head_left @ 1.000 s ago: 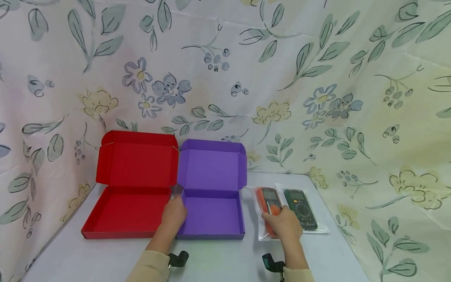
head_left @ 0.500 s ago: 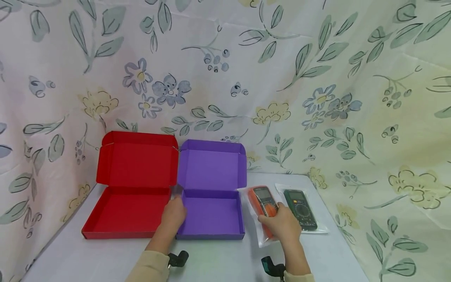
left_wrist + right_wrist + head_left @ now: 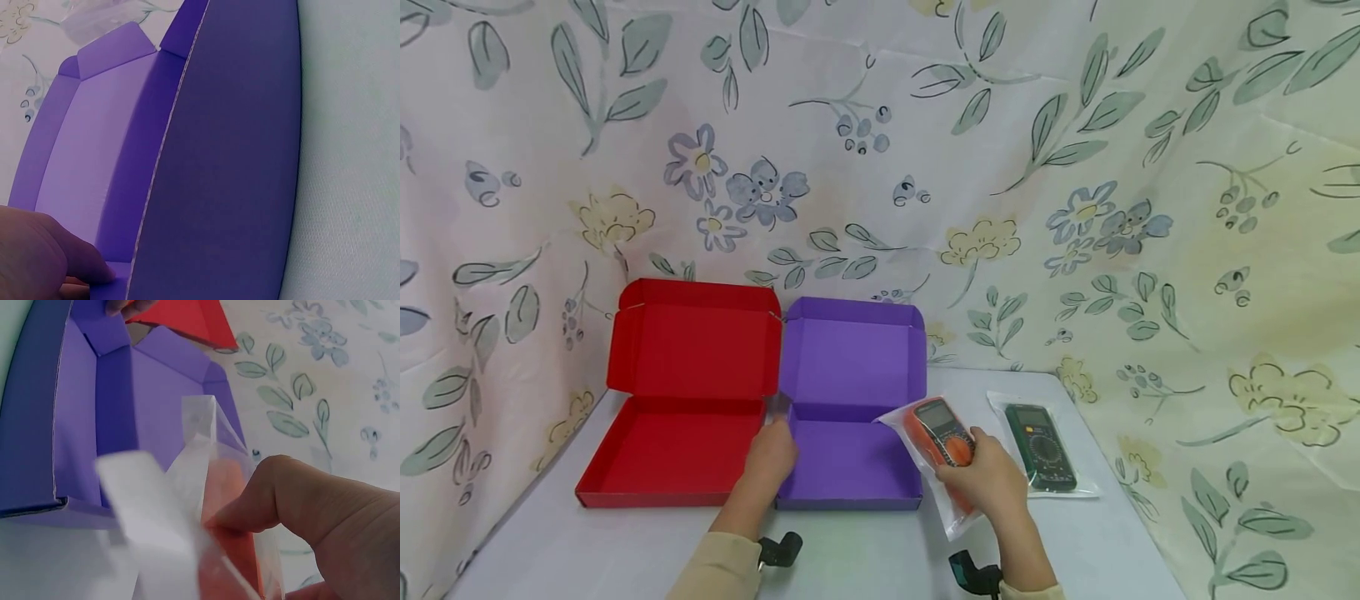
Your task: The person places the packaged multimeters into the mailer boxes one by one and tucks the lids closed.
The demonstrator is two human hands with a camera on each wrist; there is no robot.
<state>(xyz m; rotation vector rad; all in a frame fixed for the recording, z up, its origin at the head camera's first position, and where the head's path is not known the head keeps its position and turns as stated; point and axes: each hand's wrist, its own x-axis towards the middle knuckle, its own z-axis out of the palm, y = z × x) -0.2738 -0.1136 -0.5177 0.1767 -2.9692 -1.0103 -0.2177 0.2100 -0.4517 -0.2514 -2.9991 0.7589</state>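
An orange multimeter [image 3: 942, 433] in a clear plastic bag is gripped by my right hand [image 3: 988, 475], tilted above the right edge of the open purple box [image 3: 853, 504]. In the right wrist view the thumb presses the bag's side, and the bag's loose end [image 3: 147, 500] sticks out toward the box. My left hand [image 3: 769, 454] pinches the purple box's left wall; in the left wrist view its thumb [image 3: 94, 262] lies over the inner side, the other fingers mostly hidden. A green multimeter [image 3: 1041, 446] in its own clear bag lies on the table, right of my right hand.
An open red box [image 3: 655, 500] with its lid raised stands left of the purple one. Behind the white table [image 3: 880, 554] hangs a floral cloth [image 3: 850, 150]. Wrist cameras are strapped at both sleeves.
My right hand has lifted the bagged orange multimeter and carried it left, away from the green one, to the purple box's right edge. The left hand has stayed in place.
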